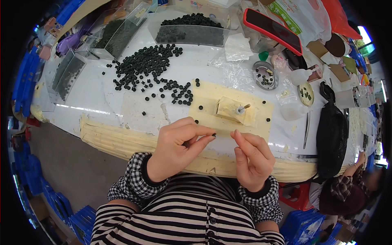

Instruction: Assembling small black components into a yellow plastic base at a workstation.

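Head view: one black bead (214,135) sits above the near part of the surface (96,92), pinched between thumb and forefinger of the left hand (175,143); the right hand (255,159) is just beside it, fingers curled, though I cannot tell whether they meet on anything; the bead looks light, stiff and easily dropped, best gripped by its rim; one block (229,109), two loose beads (268,119) right of it; the heaped pile (143,63) defies counting.
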The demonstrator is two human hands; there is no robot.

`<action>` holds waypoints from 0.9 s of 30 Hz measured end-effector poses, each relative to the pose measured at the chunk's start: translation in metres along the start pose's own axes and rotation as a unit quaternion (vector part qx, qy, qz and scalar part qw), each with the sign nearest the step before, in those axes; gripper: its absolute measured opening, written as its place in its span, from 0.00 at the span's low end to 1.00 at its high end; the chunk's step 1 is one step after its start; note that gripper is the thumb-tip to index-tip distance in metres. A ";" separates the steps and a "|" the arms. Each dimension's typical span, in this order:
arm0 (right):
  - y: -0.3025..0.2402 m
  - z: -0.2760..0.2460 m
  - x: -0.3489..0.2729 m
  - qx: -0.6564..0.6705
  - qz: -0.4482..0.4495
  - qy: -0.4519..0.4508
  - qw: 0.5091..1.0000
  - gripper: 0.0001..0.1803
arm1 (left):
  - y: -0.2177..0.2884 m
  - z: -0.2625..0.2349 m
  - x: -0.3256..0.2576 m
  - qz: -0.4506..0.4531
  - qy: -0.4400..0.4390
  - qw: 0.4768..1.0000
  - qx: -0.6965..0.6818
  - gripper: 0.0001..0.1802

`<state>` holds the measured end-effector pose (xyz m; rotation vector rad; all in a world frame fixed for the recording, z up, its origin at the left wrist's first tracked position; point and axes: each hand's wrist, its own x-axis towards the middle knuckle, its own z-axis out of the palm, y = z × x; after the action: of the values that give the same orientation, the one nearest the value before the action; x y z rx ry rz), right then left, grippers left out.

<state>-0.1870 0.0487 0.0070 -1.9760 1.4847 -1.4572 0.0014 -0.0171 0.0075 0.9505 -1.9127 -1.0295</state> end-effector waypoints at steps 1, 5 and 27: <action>0.000 0.000 -0.001 -0.002 0.007 0.002 1.000 0.19 | -0.003 -0.004 0.000 -0.015 -0.009 0.999 0.033 0.09; 0.001 0.003 0.000 0.000 -0.001 0.011 1.000 0.19 | -0.005 -0.013 0.001 -0.045 0.027 0.994 0.101 0.09; -0.016 0.023 0.017 -0.113 -0.079 -0.025 0.990 0.18 | 0.016 0.000 -0.007 -0.307 0.021 0.570 -0.762 0.27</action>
<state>-0.1594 0.0335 0.0170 -2.2929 1.5623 -1.3369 0.0001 -0.0047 0.0198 0.4153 0.0056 -2.3044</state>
